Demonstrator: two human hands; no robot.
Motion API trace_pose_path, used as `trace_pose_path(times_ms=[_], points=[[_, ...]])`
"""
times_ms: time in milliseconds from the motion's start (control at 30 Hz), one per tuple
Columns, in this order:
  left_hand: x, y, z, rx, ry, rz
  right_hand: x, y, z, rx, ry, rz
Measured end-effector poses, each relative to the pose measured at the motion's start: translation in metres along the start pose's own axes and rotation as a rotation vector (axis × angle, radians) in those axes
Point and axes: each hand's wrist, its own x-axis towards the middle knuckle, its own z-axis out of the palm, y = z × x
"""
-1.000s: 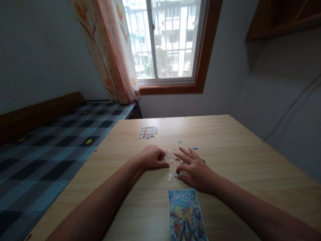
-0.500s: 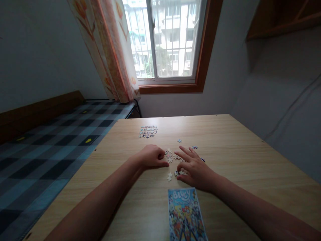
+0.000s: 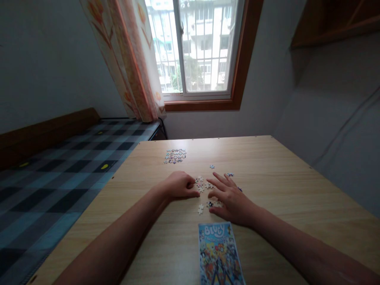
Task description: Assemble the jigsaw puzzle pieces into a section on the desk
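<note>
Several small jigsaw pieces (image 3: pixel 200 184) lie loosely clustered on the wooden table between my two hands. My left hand (image 3: pixel 180 185) rests at the left of the cluster, fingers curled in and thumb pointing right. Whatever its fingertips may hold is hidden. Over the pieces on the right is my right hand (image 3: pixel 227 196), fingers spread, thumb and index finger apart. A dark-patterned jigsaw piece (image 3: pixel 210 204) lies on the table between that thumb and index finger; more pieces are partly covered by the hand. One pale piece (image 3: pixel 201 209) sits just left of the right thumb.
A colourful "Bluey" picture sheet or box (image 3: pixel 221 253) lies nearest me. Rows of jigsaw pieces (image 3: pixel 175 156) stand farther back left. Stray pieces (image 3: pixel 211 166) lie beyond my right hand. A bed with a checked cover (image 3: pixel 80 158) is beside the table (image 3: pixel 285 190) on the left.
My right index finger has lifted slightly away from the dark-patterned piece, which shows more fully now. My left hand stays where it was.
</note>
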Motion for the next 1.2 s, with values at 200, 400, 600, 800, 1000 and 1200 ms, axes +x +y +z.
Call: trace_pose_path(times_ms=[200, 400, 600, 800, 1000, 1200], points=[[0.000, -0.001, 0.002, 0.001, 0.014, 0.007, -0.001, -0.004, -0.001, -0.006, 0.016, -0.026], [0.001, -0.003, 0.002, 0.009, 0.020, 0.008, 0.000, -0.006, -0.001, -0.010, 0.014, -0.023], [0.000, -0.002, 0.001, 0.003, 0.023, 0.012, -0.001, -0.002, -0.004, -0.068, 0.086, -0.068], [0.002, -0.005, 0.004, 0.035, 0.017, 0.030, -0.008, 0.030, -0.037, -0.202, 0.397, 0.058], [0.002, -0.005, 0.008, 0.109, 0.035, 0.050, -0.012, 0.058, -0.056, -0.080, 0.169, -0.060], [0.003, -0.003, 0.010, 0.147, 0.047, 0.064, -0.011, 0.046, -0.053, -0.029, -0.015, -0.061]])
